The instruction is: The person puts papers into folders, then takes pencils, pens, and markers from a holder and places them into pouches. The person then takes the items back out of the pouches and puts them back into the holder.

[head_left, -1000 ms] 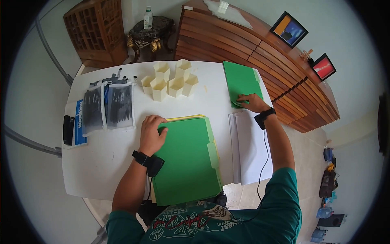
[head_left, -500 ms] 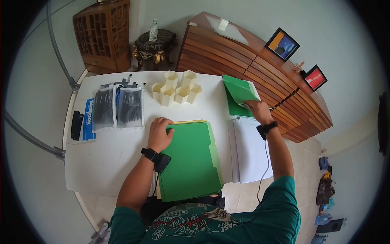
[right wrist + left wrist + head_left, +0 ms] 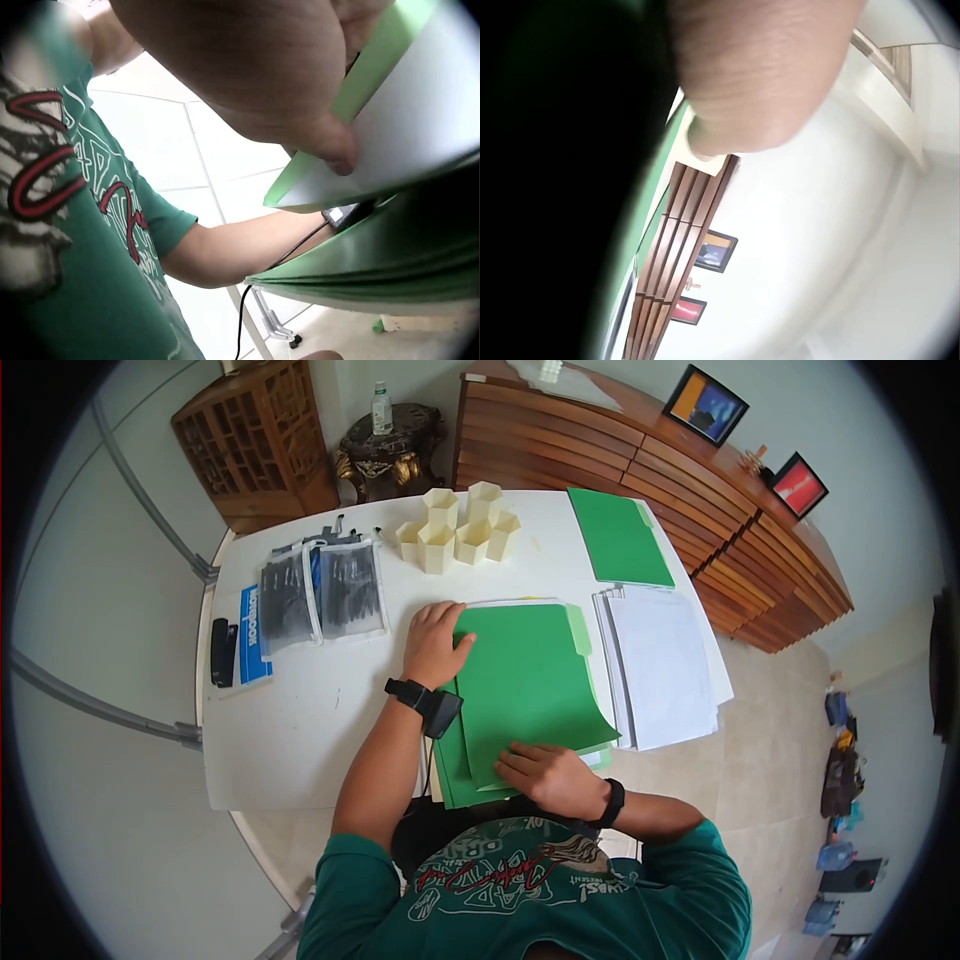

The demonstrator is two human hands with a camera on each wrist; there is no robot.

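Note:
A green folder [image 3: 525,670] lies askew on a stack of green folders [image 3: 452,760], its lower right edge lifted, with pale paper peeking out beneath. My left hand [image 3: 437,647] rests at the upper left edge of the stack, fingers extended. At the near edge, my right hand [image 3: 558,780] pinches the top folder. In the right wrist view, the thumb of my right hand [image 3: 247,67] presses on white paper [image 3: 420,112] inside the raised folder, above the layered stack [image 3: 375,270]. The left wrist view shows part of my left hand [image 3: 765,75], blurred.
White papers [image 3: 665,665] lie right of the stack, with another green folder [image 3: 620,538] beyond them. Cream hexagonal cups [image 3: 437,548] stand at the back. Mesh pouches [image 3: 350,590], a blue notebook [image 3: 254,635] and a black stapler [image 3: 223,652] are at the left.
My right hand has moved from the far right folder pile to the near edge of the stack, where another green folder now lies on top. My left hand has stayed at the stack's upper left.

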